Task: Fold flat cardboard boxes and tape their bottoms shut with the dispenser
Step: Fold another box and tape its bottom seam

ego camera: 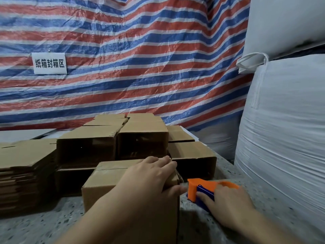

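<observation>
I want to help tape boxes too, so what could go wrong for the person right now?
The left hand only presses flat on the box, so the box could slide on the table when the tape is pulled. The right hand grips the orange tape dispenser close to the left thumb, so its cutting edge might nick a finger. The folded boxes stacked just behind could get bumped and tumble.

Two bare forearms, no sleeves in view; left hand (149, 175) and right hand (226, 201) without gloves, rings or watch.
</observation>
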The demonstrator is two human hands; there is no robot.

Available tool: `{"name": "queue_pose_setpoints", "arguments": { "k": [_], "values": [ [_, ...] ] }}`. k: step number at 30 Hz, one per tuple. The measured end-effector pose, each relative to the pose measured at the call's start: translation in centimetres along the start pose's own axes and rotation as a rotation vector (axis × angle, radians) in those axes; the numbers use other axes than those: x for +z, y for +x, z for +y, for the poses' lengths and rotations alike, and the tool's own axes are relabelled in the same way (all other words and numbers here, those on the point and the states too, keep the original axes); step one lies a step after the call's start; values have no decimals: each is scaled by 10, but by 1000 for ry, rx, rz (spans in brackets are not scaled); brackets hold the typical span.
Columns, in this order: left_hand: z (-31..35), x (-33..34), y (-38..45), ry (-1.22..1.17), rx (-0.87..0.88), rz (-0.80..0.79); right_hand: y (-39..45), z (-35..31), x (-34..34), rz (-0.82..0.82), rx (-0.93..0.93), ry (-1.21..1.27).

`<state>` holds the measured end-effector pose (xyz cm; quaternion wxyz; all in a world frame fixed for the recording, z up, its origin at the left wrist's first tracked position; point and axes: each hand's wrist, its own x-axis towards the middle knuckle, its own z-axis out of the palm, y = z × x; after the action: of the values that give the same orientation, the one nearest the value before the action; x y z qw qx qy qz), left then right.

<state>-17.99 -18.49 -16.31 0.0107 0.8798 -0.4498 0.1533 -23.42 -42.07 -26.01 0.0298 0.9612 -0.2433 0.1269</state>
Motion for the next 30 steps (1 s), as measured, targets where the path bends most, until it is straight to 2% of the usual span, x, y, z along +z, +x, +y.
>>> {"name": "queue_pose_setpoints", "arguments": {
  "k": [2, 3, 4, 5, 6, 8, 9, 10, 11, 13, 17, 20, 24, 25, 27, 30],
  "values": [
    [0, 1, 0, -7, -6, -8, -1, -8, -16, 42, -11, -57],
    [-1, 2, 0, -3, -4, -8, -1, -12, -26, 132, -28, -26],
    [-1, 3, 1, 4, 0, -4, 0, -16, -34, 222, -47, 74],
    [-2, 3, 2, 13, 6, 2, 0, -23, -41, 242, -53, 265],
    [-2, 4, 2, 21, 12, 9, 0, -31, -47, 166, -37, 529],
    [-3, 5, 3, 35, 21, 21, -2, -52, -53, -234, 72, 1031],
    [-4, 6, 3, 37, 26, 26, -3, -60, -54, -432, 117, 1185],
    [-4, 6, 3, 34, 29, 31, -6, -67, -54, -541, 145, 1302],
    [-5, 7, 3, 31, 34, 39, -7, -71, -53, -574, 167, 1403],
    [-6, 9, 4, 27, 47, 56, -8, -77, -51, -528, 200, 1513],
    [-6, 10, 4, 30, 47, 76, -14, -92, -46, -403, 274, 1499],
    [-5, 9, 4, 35, 30, 77, -16, -98, -38, -341, 257, 1557],
    [-3, 7, 2, -5, 0, 56, -22, -95, -24, -35, 143, 1538],
    [-4, 6, 1, -42, -3, 68, -23, -95, -25, -16, 87, 1534],
    [-4, 5, 0, -130, -1, 115, -30, -104, -29, -89, 23, 1479],
    [-2, 4, -1, -150, 1, 184, -41, -111, -34, 102, 44, 1568]
  ]
}}
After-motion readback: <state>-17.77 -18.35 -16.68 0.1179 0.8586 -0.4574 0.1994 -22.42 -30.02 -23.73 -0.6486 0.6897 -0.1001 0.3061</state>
